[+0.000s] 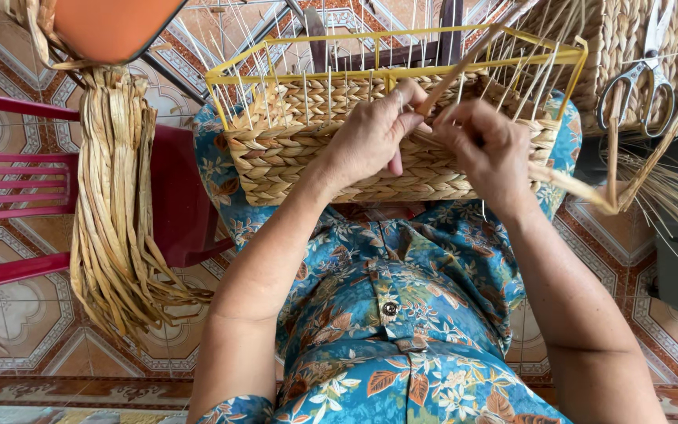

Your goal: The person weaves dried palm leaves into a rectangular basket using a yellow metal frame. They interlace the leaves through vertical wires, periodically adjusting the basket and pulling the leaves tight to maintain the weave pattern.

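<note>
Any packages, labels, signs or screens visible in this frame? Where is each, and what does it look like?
None in view. The left hand and right hand work a straw strand on a half-woven basket with a yellow wire frame; a straw bundle and scissors lie nearby.

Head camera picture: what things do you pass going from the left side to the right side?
Red chair → hanging bundle of dried straw strips → left hand → right hand → scissors.
</note>
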